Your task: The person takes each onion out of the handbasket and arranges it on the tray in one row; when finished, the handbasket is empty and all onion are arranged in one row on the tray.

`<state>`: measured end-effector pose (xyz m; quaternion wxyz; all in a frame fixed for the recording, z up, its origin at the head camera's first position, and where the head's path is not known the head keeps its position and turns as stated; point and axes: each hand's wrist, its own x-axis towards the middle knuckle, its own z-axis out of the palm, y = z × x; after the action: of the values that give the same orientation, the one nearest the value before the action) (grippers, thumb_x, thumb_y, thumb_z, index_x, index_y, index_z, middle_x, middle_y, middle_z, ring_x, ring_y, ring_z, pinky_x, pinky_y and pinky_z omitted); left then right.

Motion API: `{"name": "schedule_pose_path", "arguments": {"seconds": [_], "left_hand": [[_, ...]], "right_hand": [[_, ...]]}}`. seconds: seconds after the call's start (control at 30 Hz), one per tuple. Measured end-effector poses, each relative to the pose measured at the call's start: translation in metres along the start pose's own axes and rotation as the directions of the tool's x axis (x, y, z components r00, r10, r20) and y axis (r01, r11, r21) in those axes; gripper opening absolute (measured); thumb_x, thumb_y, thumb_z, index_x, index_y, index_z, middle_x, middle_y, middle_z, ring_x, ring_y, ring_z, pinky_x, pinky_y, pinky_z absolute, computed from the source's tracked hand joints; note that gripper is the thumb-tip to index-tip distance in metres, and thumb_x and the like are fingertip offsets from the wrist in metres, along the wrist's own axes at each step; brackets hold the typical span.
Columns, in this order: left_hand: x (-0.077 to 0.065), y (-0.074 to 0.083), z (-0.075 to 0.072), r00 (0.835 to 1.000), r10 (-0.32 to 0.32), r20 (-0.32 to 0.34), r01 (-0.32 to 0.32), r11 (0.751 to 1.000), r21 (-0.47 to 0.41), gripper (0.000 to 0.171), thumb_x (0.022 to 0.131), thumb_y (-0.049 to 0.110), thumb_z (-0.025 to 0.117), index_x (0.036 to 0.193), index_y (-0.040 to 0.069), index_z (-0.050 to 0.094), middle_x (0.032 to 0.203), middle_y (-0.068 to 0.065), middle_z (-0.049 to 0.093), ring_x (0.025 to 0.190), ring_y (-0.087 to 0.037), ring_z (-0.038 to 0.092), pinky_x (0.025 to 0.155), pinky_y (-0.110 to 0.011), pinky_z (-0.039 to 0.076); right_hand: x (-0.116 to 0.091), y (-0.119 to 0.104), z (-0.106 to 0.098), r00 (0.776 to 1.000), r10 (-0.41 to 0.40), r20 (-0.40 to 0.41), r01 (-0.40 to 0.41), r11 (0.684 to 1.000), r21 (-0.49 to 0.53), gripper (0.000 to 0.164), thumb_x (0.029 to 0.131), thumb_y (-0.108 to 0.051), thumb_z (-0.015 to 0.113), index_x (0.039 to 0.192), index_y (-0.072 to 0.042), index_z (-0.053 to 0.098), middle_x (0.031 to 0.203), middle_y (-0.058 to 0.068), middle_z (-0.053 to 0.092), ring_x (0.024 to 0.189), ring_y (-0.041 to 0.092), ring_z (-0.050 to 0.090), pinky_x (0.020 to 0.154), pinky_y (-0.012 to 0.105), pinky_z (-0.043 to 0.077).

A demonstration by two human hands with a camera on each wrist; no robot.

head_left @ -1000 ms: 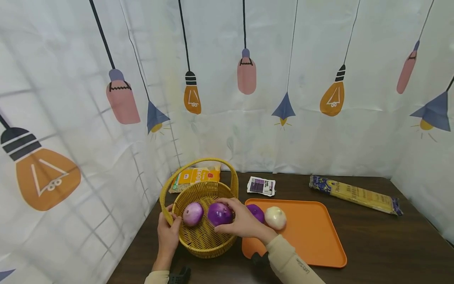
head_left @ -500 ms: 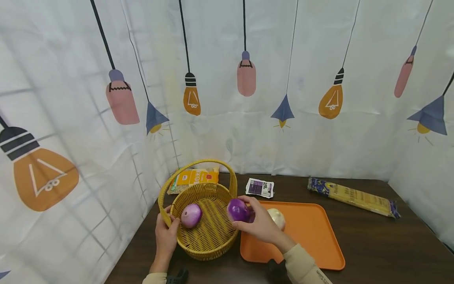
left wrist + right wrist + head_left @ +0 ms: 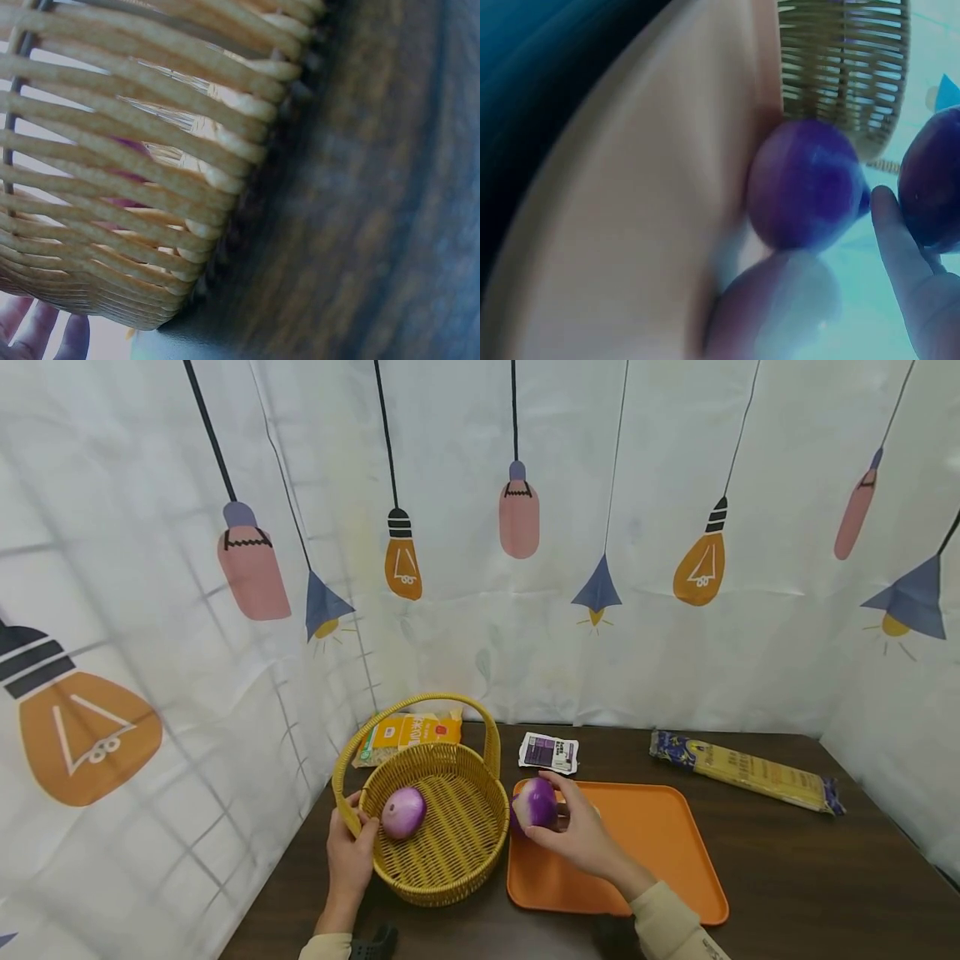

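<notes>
My right hand grips a purple onion over the left end of the orange tray. In the right wrist view, this held onion hangs above another purple onion and a white onion, which lie side by side on the tray. The hand mostly hides those two in the head view. A yellow wicker basket stands left of the tray, with a paler purple onion inside. My left hand holds the basket's left rim at the handle's foot; the left wrist view shows fingertips beyond the weave.
Behind the basket lies a yellow bag of grain. A small white and purple packet is behind the tray, and a long yellow noodle pack lies at the back right. A printed curtain encloses the dark table.
My right hand has carried the purple onion rightward, out from over the basket to over the tray. The left hand stays on the basket.
</notes>
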<state>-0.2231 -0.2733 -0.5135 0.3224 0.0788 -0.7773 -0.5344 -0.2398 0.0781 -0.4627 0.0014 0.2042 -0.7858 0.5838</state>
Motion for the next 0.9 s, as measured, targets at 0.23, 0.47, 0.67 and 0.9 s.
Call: {"name": "schedule_pose_path", "arguments": {"seconds": [0.23, 0.47, 0.67, 0.9], "left_hand": [[0.000, 0.000, 0.001, 1.000, -0.001, -0.001, 0.001, 1.000, -0.007, 0.028, 0.089, -0.003, 0.060, 0.116, -0.004, 0.054, 0.121, -0.016, 0.056, 0.087, -0.017, 0.050, 0.070, -0.014, 0.039], [0.001, 0.001, 0.001, 1.000, 0.004, 0.003, -0.004, 1.000, -0.013, 0.020, 0.088, -0.003, 0.061, 0.106, -0.005, 0.053, 0.126, -0.015, 0.055, 0.092, -0.020, 0.050, 0.074, -0.015, 0.038], [0.000, 0.000, 0.001, 1.000, 0.011, -0.005, -0.011, 1.000, 0.003, 0.027, 0.088, -0.003, 0.061, 0.114, -0.003, 0.055, 0.113, -0.016, 0.057, 0.080, -0.013, 0.048, 0.070, -0.017, 0.038], [-0.001, 0.003, 0.000, 1.000, 0.007, 0.004, -0.007, 1.000, -0.001, 0.020, 0.089, -0.002, 0.060, 0.108, -0.005, 0.054, 0.120, -0.017, 0.056, 0.089, -0.020, 0.050, 0.073, -0.014, 0.037]], "right_hand": [[-0.011, 0.010, -0.015, 0.998, 0.034, -0.052, -0.033, 0.999, 0.028, 0.076, 0.078, -0.021, 0.083, 0.143, -0.020, 0.043, 0.132, 0.013, 0.051, 0.106, 0.028, 0.060, 0.086, 0.036, 0.054], [-0.025, 0.019, -0.028, 0.995, 0.043, -0.092, -0.042, 0.999, 0.013, 0.081, 0.078, -0.019, 0.082, 0.146, -0.012, 0.039, 0.125, 0.016, 0.053, 0.100, 0.028, 0.061, 0.084, 0.031, 0.053], [-0.032, 0.023, -0.036, 0.993, 0.058, -0.108, -0.055, 0.998, 0.033, 0.081, 0.081, -0.019, 0.080, 0.148, -0.013, 0.035, 0.131, 0.017, 0.049, 0.108, 0.031, 0.058, 0.088, 0.029, 0.052], [-0.038, 0.023, -0.046, 0.985, 0.008, -0.170, 0.001, 0.999, 0.054, 0.082, 0.082, -0.015, 0.079, 0.149, -0.020, 0.031, 0.143, 0.015, 0.038, 0.120, 0.036, 0.050, 0.090, 0.029, 0.050]]}}
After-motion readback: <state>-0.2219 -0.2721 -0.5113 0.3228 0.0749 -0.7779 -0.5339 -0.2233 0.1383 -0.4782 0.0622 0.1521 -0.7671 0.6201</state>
